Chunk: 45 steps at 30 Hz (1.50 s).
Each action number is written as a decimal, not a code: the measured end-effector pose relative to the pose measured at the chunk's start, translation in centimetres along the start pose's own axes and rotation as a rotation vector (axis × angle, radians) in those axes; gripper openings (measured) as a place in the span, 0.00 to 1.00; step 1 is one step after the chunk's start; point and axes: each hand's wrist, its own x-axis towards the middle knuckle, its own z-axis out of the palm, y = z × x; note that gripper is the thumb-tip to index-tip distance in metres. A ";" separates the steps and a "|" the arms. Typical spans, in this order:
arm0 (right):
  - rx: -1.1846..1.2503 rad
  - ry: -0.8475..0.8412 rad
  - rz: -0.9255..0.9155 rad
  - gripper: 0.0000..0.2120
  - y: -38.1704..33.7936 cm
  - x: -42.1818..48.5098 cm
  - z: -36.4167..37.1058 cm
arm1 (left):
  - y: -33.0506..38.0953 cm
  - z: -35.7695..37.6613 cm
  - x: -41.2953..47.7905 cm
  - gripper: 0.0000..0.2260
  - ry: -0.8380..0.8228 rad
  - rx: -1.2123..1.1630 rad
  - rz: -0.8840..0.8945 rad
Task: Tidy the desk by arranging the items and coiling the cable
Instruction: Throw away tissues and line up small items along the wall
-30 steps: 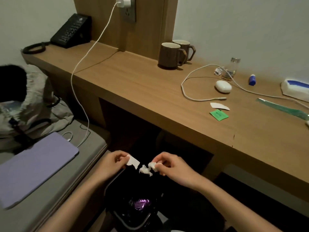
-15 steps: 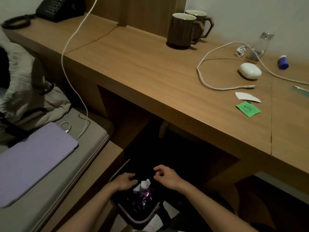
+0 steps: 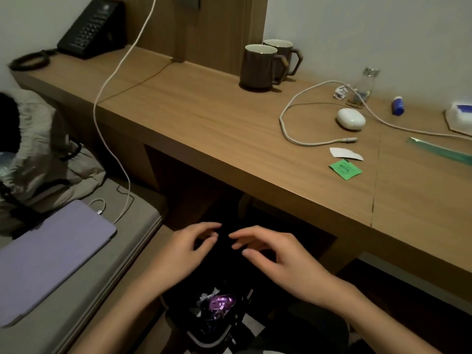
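Note:
My left hand (image 3: 187, 247) and my right hand (image 3: 274, 255) hover below the desk edge, above a dark waste bin (image 3: 204, 338) holding white scraps and purple foil. Both hands are empty, fingers loosely spread. On the wooden desk (image 3: 204, 118) a white cable (image 3: 288, 129) lies in a loose loop at the right. Beside it sit a white oval case (image 3: 351, 118), a white paper scrap (image 3: 344, 153) and a green sachet (image 3: 344, 169).
Two brown mugs (image 3: 258, 66) stand at the back, a black phone (image 3: 89, 29) at the far left. A glass bottle (image 3: 362, 88), blue cap (image 3: 398, 105), tissue pack (image 3: 459, 118) and green strip (image 3: 441, 150) lie right. A charging cable (image 3: 107, 80) hangs down to a purple tablet (image 3: 48, 256).
The paper scraps I pinched a second ago have dropped into the bin. My hands lowered to the bin, then rose again, empty.

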 end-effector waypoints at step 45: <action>-0.672 0.234 0.317 0.33 -1.0 -9.0 -14.8 | 15.0 0.4 4.5 0.15 0.271 0.121 0.703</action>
